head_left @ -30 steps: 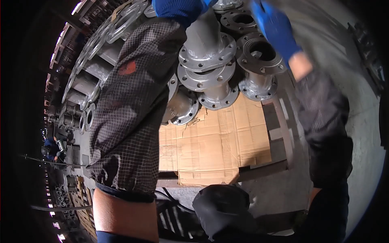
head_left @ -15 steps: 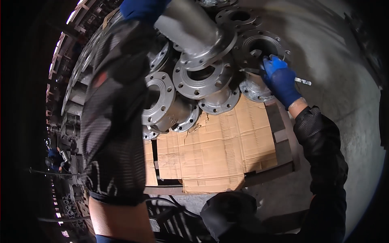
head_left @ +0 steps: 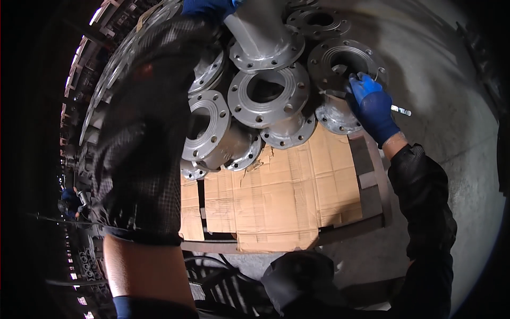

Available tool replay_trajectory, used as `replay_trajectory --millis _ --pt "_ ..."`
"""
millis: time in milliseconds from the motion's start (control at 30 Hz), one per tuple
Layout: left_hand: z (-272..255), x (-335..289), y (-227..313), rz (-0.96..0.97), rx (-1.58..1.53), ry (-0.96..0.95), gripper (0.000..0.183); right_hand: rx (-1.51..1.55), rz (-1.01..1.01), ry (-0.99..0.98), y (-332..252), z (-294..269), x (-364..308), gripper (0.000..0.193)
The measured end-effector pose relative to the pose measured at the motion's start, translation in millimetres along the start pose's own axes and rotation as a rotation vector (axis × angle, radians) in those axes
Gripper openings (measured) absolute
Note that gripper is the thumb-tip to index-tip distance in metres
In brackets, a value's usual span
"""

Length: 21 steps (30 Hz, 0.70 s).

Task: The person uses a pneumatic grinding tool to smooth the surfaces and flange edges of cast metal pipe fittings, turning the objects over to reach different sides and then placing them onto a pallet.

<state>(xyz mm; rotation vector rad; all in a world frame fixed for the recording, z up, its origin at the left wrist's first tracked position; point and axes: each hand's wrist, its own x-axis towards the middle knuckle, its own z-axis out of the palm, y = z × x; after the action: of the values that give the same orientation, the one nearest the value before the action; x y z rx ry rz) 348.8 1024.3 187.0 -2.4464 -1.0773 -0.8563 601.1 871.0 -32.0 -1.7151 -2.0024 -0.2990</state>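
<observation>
My left hand [head_left: 206,7], in a blue glove, is cut off by the top edge. It is closed on the upper part of a grey metal flanged pipe [head_left: 260,32], whose lower flange sits over other flanged pipes. Just below stands another flanged pipe [head_left: 241,103] with a ring of bolt holes. On the right, my gloved right hand [head_left: 374,109] is closed beside the top flange of a further flanged pipe [head_left: 324,64]. A slim tool with a pale end [head_left: 401,110] sticks out past that hand; its kind cannot be made out.
Flattened cardboard [head_left: 276,196] covers a dark-framed pallet [head_left: 385,196] under the pipes. More flanged pipes [head_left: 204,127] crowd the left and back. Grey concrete floor [head_left: 451,133] lies to the right. Far left, a person [head_left: 71,202] in blue is by other metal parts.
The flanged pipe in my left hand has gone from tilted to more upright, its lower flange shifting up and slightly left. My right hand has barely moved.
</observation>
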Motion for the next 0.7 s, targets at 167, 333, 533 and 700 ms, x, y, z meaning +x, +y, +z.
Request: replay_trajectory --millis 167,333,533,700 --pt "22 0 28 -0.298 0.381 0.177 0.05 -0.05 -0.121 0.198 15 15 -6 0.032" --pt "24 20 -8 -0.151 0.48 0.161 0.051 0.028 -0.161 0.324 3 14 -1 0.035" --pt "45 5 0 -0.333 0.609 0.288 0.057 0.077 -0.102 0.297 4 15 -3 0.028" --pt "41 -107 -3 -0.009 0.362 0.189 0.038 0.047 0.004 0.159 8 29 1 0.038"
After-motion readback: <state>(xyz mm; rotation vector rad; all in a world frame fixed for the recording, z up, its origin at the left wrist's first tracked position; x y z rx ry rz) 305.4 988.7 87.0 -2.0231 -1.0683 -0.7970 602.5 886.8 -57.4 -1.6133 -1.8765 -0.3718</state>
